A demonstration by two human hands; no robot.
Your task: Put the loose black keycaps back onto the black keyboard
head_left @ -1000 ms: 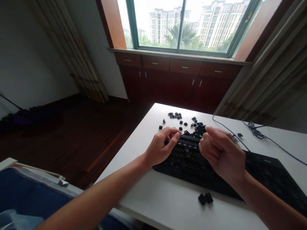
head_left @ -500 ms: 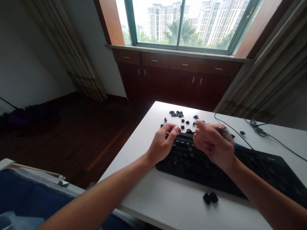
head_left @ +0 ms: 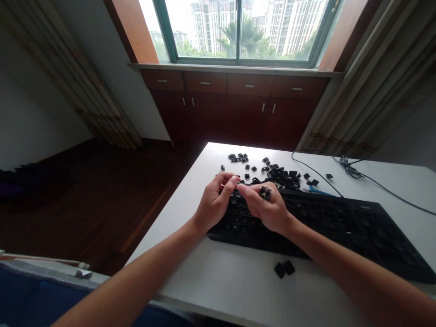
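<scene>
- Since the earlier frame, the right hand has moved leftward across the black plastic computer keyboard, and now sits almost against the left hand.
- Both hands are over the keyboard's left end. The left hand's fingers are curled and their tips meet its far edge; whether they hold anything cannot be told.
- The right hand's fingers are bent inward and appear to pinch a small black keycap, though they partly hide it.
- The keyboard's long axis runs from the hands toward the lower right, slanting across the white table.
- A scattered heap of loose black keycaps lies just beyond the keyboard's far edge, straight ahead of the right hand, which is nearer to it than the left.
- Two more black keycaps lie on the table on the near side.
- A thin blue strip and a coiled black cable lie to the right of the heap.
</scene>
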